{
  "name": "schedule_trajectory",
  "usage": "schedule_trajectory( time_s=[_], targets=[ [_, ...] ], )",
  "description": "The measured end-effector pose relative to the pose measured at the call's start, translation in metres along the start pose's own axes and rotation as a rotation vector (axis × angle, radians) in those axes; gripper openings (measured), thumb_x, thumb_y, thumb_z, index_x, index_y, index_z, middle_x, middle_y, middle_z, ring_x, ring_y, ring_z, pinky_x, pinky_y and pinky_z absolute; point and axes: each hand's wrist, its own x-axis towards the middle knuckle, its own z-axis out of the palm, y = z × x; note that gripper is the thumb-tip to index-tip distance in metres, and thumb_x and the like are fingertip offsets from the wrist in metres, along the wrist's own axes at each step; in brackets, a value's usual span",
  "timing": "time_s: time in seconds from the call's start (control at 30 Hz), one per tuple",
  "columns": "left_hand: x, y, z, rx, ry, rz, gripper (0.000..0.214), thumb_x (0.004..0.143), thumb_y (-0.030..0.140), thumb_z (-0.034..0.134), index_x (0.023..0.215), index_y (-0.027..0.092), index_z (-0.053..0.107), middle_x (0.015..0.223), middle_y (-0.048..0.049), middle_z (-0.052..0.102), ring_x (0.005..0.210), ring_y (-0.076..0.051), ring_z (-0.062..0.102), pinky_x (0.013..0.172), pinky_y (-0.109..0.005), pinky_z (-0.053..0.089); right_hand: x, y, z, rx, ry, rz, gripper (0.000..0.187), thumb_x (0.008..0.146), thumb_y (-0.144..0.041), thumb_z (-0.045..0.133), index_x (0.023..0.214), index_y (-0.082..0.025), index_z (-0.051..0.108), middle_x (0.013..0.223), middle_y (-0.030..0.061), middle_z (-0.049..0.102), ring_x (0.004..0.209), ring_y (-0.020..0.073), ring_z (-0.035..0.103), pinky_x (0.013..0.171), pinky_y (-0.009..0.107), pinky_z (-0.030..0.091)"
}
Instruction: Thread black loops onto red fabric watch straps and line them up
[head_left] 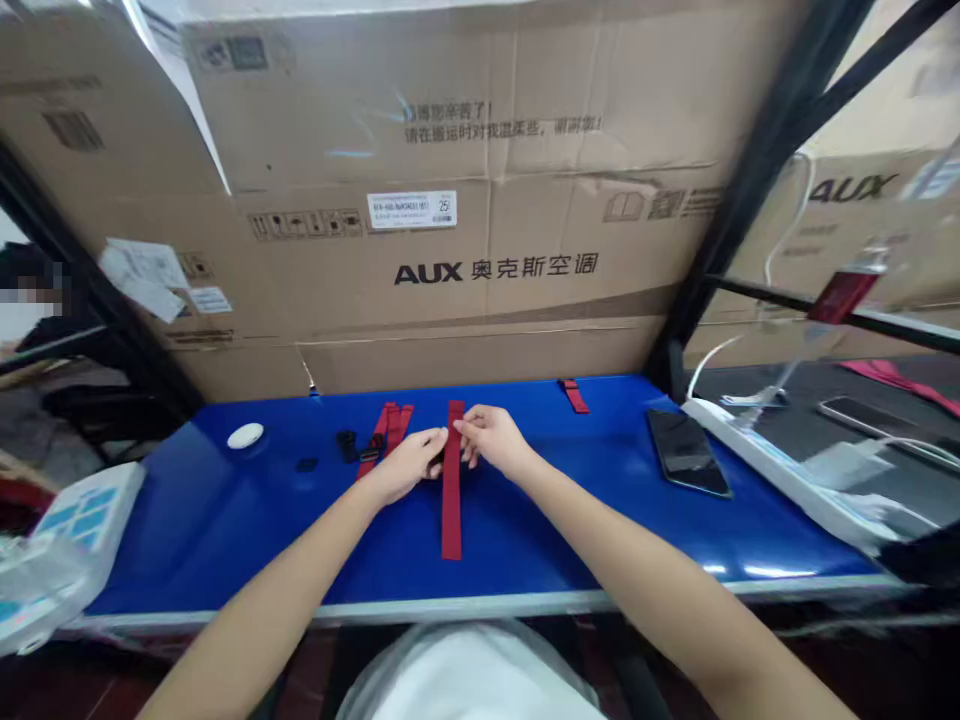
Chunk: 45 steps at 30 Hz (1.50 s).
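A narrow, flat red strap (pixel 451 515), plain and straight-edged, is held lengthwise over the middle of the blue table (pixel 247 540), its upper part pinched at either edge by left hand (pixel 411 466) and right hand (pixel 491 440). Other red straps (pixel 401 428) and black buckles (pixel 346 446) are crowded near the left hand; a phone (pixel 688 452) is laid at right, the far side blocked by a cardboard box (pixel 480 330).

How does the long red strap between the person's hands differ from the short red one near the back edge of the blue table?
The long strap is far longer than the short strap. The long strap points nearly straight toward the person; the short strap slants. The left hand and right hand are at the long strap, while neither touches the short strap. Both are flat and red.
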Motion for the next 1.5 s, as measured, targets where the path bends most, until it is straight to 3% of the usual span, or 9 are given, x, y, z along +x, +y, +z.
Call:
schedule_trajectory(
  time_s=[0.13, 0.27, 0.4, 0.47, 0.57, 0.73, 0.97, 1.17, 1.5],
  targets=[
    [0.003, -0.005, -0.001, 0.265, 0.114, 0.012, 0.044, 0.089, 0.060, 0.046, 0.080, 0.017, 0.052, 0.063, 0.0032, 0.049, 0.052, -0.010, 0.040, 0.053, -0.023, 0.030, 0.001, -0.003, 0.000, -0.128, -0.016, 0.008, 0.025, 0.081, -0.042, 0.062, 0.078, -0.020, 0.050, 0.054, -0.0012, 0.060, 0.043, 0.0157, 0.058, 0.043, 0.029, 0.051],
    [0.004, -0.006, -0.019, 0.820, 0.355, 0.081, 0.032, 0.096, 0.044, 0.041, 0.078, 0.019, 0.050, 0.072, -0.0028, 0.058, 0.070, -0.019, 0.057, 0.065, -0.029, 0.038, 0.005, -0.014, -0.045, -0.788, 0.205, -0.144, 0.023, 0.080, -0.028, 0.066, 0.099, -0.017, 0.060, 0.099, 0.0121, 0.070, 0.094, 0.0239, 0.066, 0.086, 0.037, 0.052],
    [0.005, -0.008, -0.041, 1.191, 0.494, -0.053, 0.027, 0.099, 0.035, 0.034, 0.091, 0.018, 0.054, 0.089, -0.0107, 0.065, 0.083, -0.025, 0.063, 0.070, -0.033, 0.042, 0.012, -0.017, -0.098, -1.308, 0.524, 0.261, 0.045, 0.084, -0.026, 0.059, 0.122, -0.001, 0.054, 0.134, 0.0291, 0.049, 0.130, 0.0401, 0.042, 0.106, 0.050, 0.032],
    [0.006, -0.011, -0.047, 1.314, 0.504, -0.124, 0.028, 0.099, 0.035, 0.033, 0.096, 0.016, 0.054, 0.092, -0.0131, 0.064, 0.086, -0.027, 0.064, 0.071, -0.034, 0.043, 0.014, -0.015, -0.108, -1.344, 0.495, 0.479, 0.049, 0.089, -0.029, 0.052, 0.127, 0.003, 0.052, 0.138, 0.0327, 0.043, 0.131, 0.0432, 0.039, 0.104, 0.053, 0.031],
    [0.006, -0.014, -0.051, 1.430, 0.538, -0.197, 0.031, 0.098, 0.036, 0.037, 0.104, 0.011, 0.054, 0.100, -0.0169, 0.062, 0.091, -0.029, 0.063, 0.073, -0.035, 0.045, 0.012, -0.009, -0.098, -1.358, 0.361, 0.488, 0.048, 0.091, -0.032, 0.048, 0.126, 0.000, 0.055, 0.137, 0.0307, 0.046, 0.129, 0.0406, 0.042, 0.102, 0.049, 0.033],
    [0.002, -0.010, -0.051, 1.485, 0.652, -0.199, 0.037, 0.096, 0.040, 0.041, 0.110, 0.008, 0.054, 0.112, -0.0206, 0.056, 0.096, -0.032, 0.059, 0.073, -0.036, 0.046, -0.003, -0.002, -0.045, -1.331, 0.173, 0.094, 0.048, 0.090, -0.035, 0.051, 0.121, 0.000, 0.057, 0.121, 0.0324, 0.055, 0.121, 0.0417, 0.047, 0.098, 0.050, 0.037],
    [0.004, -0.005, -0.030, 1.397, 0.552, 0.190, 0.029, 0.095, 0.035, 0.043, 0.107, 0.013, 0.059, 0.106, -0.0159, 0.060, 0.103, -0.032, 0.055, 0.086, -0.044, 0.046, 0.002, -0.004, -0.038, -0.998, 0.091, -0.354, 0.038, 0.080, -0.008, 0.051, 0.116, -0.013, 0.061, 0.113, 0.0140, 0.060, 0.107, 0.0252, 0.055, 0.097, 0.038, 0.043],
    [0.010, -0.016, -0.002, 1.181, 0.280, 0.427, 0.034, 0.093, 0.032, 0.052, 0.123, 0.017, 0.055, 0.124, -0.0132, 0.060, 0.119, -0.027, 0.053, 0.103, -0.044, 0.041, 0.016, 0.015, -0.056, -0.897, 0.081, -0.247, 0.026, 0.073, -0.014, 0.067, 0.099, -0.015, 0.068, 0.099, 0.0075, 0.059, 0.074, 0.0153, 0.057, 0.077, 0.031, 0.049],
    [0.020, -0.027, -0.005, 1.016, 0.242, 0.341, 0.039, 0.086, 0.043, 0.064, 0.115, 0.017, 0.063, 0.113, -0.0108, 0.063, 0.105, -0.027, 0.058, 0.094, -0.043, 0.046, 0.006, 0.011, -0.035, -0.637, -0.124, -0.238, 0.017, 0.065, -0.016, 0.077, 0.079, -0.016, 0.067, 0.083, 0.0015, 0.062, 0.069, 0.0124, 0.058, 0.066, 0.026, 0.047]
  ],
)
